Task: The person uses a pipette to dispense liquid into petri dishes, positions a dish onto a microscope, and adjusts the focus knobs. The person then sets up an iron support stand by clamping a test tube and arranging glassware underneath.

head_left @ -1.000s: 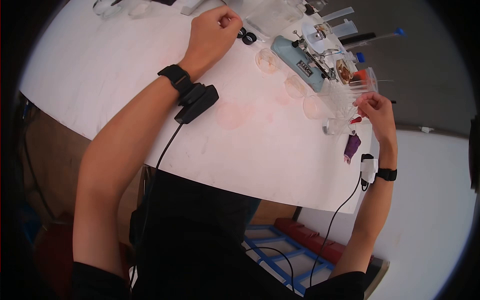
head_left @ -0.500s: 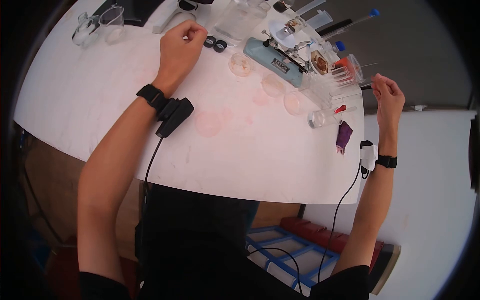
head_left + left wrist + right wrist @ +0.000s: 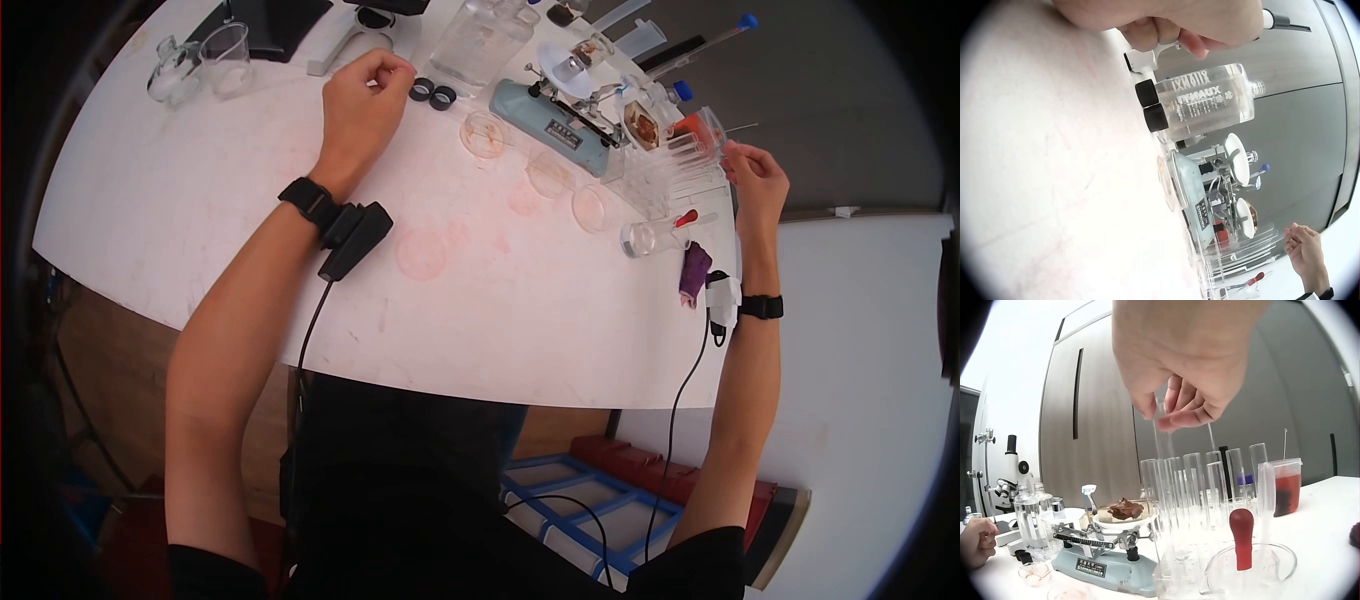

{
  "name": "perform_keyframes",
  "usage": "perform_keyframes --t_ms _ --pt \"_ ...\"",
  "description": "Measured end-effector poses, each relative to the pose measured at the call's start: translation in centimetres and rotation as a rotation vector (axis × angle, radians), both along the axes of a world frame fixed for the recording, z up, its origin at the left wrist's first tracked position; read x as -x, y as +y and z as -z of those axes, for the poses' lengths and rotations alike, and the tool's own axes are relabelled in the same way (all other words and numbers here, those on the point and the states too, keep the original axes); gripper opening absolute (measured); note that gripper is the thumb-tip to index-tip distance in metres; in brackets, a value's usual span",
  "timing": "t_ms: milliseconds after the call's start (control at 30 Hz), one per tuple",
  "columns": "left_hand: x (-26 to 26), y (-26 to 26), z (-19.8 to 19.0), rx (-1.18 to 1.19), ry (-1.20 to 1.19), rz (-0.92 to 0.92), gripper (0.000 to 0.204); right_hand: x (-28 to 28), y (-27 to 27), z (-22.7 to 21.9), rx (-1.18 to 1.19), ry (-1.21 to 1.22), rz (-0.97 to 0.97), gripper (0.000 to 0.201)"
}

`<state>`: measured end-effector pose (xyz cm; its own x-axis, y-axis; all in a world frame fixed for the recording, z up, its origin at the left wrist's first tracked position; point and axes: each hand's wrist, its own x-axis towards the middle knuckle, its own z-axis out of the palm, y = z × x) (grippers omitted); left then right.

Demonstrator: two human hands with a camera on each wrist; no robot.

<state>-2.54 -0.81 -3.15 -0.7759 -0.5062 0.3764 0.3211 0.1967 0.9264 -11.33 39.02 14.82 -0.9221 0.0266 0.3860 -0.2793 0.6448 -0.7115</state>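
Note:
Thumb and fingertips of my right hand [image 3: 758,190] pinch a clear glass test tube [image 3: 1163,440] near its top. The tube hangs upright over the clear rack [image 3: 640,185], its lower part overlapping the several test tubes [image 3: 1194,481] there in the right wrist view. My left hand [image 3: 358,120] rests on the white table with loosely curled fingers, holding nothing. Beside its fingertips lie two black caps [image 3: 1147,93], in front of a large clear bottle [image 3: 1210,103]. A beaker [image 3: 640,240] with a red-bulbed dropper [image 3: 1241,540] stands close to the rack.
A teal balance scale [image 3: 550,128] carries brown matter on one pan. Petri dishes [image 3: 485,135] line its near side. A purple piece [image 3: 695,275] lies near the right table edge. A microscope [image 3: 1010,469], a beaker [image 3: 228,62] and a tub of red liquid [image 3: 1288,487] stand farther off.
My right hand has shifted from the rack out past the table's right edge with the tube, then back left to the rack. The left hand stays by the caps while the head view has turned.

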Motion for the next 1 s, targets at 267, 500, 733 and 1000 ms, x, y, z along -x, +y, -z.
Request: perform_keyframes --t_ms 267,500,733,1000 --pt "-0.1 0.0 -0.3 0.014 -0.008 -0.013 0.015 -0.2 -0.5 1.0 -0.059 0.023 0.009 0.017" --pt "-0.1 0.0 -0.3 0.019 -0.004 -0.006 0.015 -0.3 -0.6 1.7 -0.095 0.053 0.049 0.021" --pt "-0.3 -0.1 -0.4 0.066 -0.041 0.026 0.013 -0.3 -0.4 2.1 -0.086 0.042 0.041 0.022" --pt "-0.4 0.3 -0.7 0.065 0.025 0.035 0.012 -0.3 -0.1 3.0 -0.105 0.054 0.009 0.022"
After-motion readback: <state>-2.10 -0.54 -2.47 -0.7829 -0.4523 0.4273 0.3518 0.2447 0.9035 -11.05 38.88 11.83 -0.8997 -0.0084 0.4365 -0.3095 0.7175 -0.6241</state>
